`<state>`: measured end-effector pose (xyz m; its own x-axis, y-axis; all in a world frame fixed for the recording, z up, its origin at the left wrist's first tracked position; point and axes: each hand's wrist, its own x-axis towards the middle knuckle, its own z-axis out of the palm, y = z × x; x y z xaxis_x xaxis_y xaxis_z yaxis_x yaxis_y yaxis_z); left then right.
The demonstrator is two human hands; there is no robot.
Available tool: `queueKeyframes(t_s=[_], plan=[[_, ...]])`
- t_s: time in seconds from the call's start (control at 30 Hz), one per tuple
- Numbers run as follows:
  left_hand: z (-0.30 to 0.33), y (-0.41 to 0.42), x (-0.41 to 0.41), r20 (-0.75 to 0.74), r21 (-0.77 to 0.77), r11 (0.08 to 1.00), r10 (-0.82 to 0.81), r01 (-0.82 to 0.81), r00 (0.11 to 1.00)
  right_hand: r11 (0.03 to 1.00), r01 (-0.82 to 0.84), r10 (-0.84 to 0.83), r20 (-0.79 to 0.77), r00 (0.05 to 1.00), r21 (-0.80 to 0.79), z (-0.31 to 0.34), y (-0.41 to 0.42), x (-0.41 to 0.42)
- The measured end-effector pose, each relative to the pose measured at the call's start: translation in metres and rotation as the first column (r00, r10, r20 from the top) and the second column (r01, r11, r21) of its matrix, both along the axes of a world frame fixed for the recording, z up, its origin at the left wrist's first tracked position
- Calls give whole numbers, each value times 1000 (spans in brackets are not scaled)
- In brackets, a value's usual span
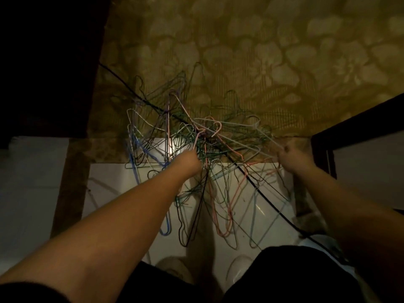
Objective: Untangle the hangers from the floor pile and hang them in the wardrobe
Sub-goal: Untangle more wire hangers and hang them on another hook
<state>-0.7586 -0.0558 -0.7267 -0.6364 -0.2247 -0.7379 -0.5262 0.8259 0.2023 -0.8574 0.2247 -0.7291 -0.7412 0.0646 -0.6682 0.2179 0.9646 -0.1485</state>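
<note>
A tangled pile of thin wire hangers (pixel 218 171) in pink, green, blue, white and black lies across the white floor tiles and the rug's edge. My left hand (pixel 189 160) reaches into the middle of the tangle and grips a bunch of hangers there. My right hand (pixel 290 157) is at the pile's right side, fingers curled round a pale hanger wire (pixel 262 138) that runs up and left. The wardrobe's inside is not in view.
A patterned olive rug (pixel 262 62) covers the far floor. A black cable (pixel 262 193) runs diagonally through the pile. A dark furniture panel (pixel 43 62) stands at the left, a dark-framed edge (pixel 349 119) at the right. My feet (pixel 238 267) stand on white tiles (pixel 32 182).
</note>
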Motion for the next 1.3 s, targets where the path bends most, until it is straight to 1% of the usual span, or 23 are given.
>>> queueKeyframes(t_s=[0.07, 0.17, 0.2, 0.27, 0.3, 0.33, 0.4, 0.47, 0.53, 0.63, 0.7, 0.73, 0.77, 0.8, 0.87, 0.9, 0.97, 1.0, 1.03, 1.1, 1.17, 1.23, 1.3], plan=[[-14, -4, -10, -47, -19, 996, 85, -86, 995, 1000, 6, -5, 77, 997, -11, -24, 3, 8], [-32, -7, -14, -19, 63, 958, 283, -281, 959, 995, 72, -64, 117, 991, -69, -60, 14, 22], [-36, -6, -13, 6, 92, 946, 312, -312, 950, 992, 105, -94, 134, 987, -76, -71, 16, 27], [-40, -4, -12, 30, 106, 951, 288, -289, 957, 981, 182, -168, 172, 971, -70, -82, 18, 35], [-41, -3, -12, 18, 112, 953, 281, -281, 960, 968, 226, -205, 171, 964, -113, -84, 18, 37], [-40, -2, -13, 4, 130, 948, 294, -292, 956, 955, 260, -234, 176, 956, -144, -82, 17, 38], [-37, -2, -18, -24, 163, 932, 331, -323, 943, 859, 415, -362, 219, 906, -298, -73, 11, 36], [-34, -1, -23, -30, 174, 924, 350, -340, 936, 807, 434, -401, 168, 901, -401, -54, 7, 31], [-26, 6, -30, -43, 211, 921, 342, -326, 939, 779, 399, -375, 151, 915, -484, -35, 4, 24], [-18, 17, -43, -63, 328, 870, 408, -367, 911, 723, 344, -357, 102, 929, -599, -9, -6, 13], [-11, 26, -52, -54, 440, 781, 515, -443, 855, 665, 351, -382, 104, 918, -659, 5, -14, 11], [-9, 29, -56, -28, 499, 712, 583, -495, 812, 632, 356, -396, 107, 912, -688, 11, -18, 13], [-7, 32, -60, 31, 557, 607, 666, -566, 745, 604, 351, -397, 112, 911, -715, 17, -22, 14], [-5, 36, -64, 127, 616, 468, 735, -634, 666, 591, 340, -388, 112, 915, -732, 22, -26, 17], [5, 48, -70, 312, 704, 196, 778, -682, 545, 564, 324, -362, 125, 924, -759, 36, -34, 19], [11, 53, -72, 367, 718, 109, 780, -687, 507, 527, 342, -358, 162, 919, -778, 42, -37, 19], [13, 59, -79, 418, 722, 19, 785, -692, 457, 444, 390, -334, 254, 907, -807, 53, -43, 13], [16, 60, -82, 430, 720, -11, 792, -693, 434, 432, 407, -315, 288, 904, -805, 60, -45, 9], [21, 59, -85, 443, 718, -44, 799, -695, 407, 450, 419, -299, 309, 903, -789, 66, -46, 3], [29, 55, -92, 476, 713, -135, 813, -688, 334, 547, 448, -273, 355, 894, -707, 76, -44, -7], [41, 52, -96, 493, 732, -193, 812, -653, 312, 633, 500, -250, 455, 855, -591, 85, -40, -15], [57, 49, -98, 509, 743, -236, 807, -627, 299, 644, 566, -238, 568, 788, -515, 94, -41, -18], [73, 43, -98, 549, 740, -311, 792, -597, 268, 654, 568, -223, 590, 776, -500, 100, -48, -20]])
